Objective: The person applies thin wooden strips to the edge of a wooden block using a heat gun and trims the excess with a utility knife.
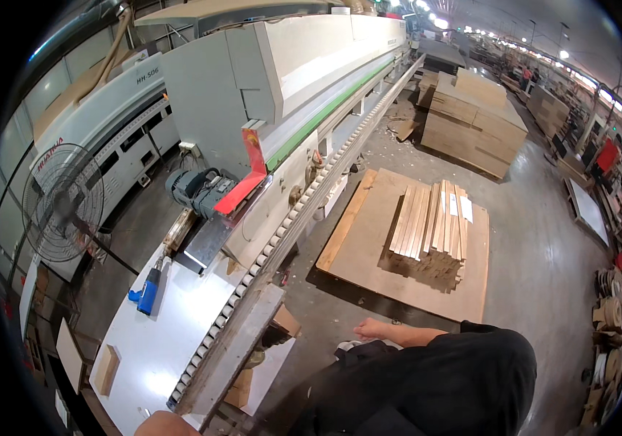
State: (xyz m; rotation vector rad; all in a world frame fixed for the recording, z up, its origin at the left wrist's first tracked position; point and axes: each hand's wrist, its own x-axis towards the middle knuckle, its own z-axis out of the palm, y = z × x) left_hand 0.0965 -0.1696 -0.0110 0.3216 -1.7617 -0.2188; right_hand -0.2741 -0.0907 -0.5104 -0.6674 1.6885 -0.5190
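Hands empty beside conveyor
The right hand (pixel 370 329) is hanging released, grip holding nothing, well apart from the stacked wooden strips (pixel 431 221); left hand (pixel 168 424) grip: cannot tell.

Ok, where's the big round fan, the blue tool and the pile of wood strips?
fan (pixel 62 203), head view, middle of wire guard
blue tool (pixel 148 291), head view, its body
pile of wood strips (pixel 431 221), head view, top layer
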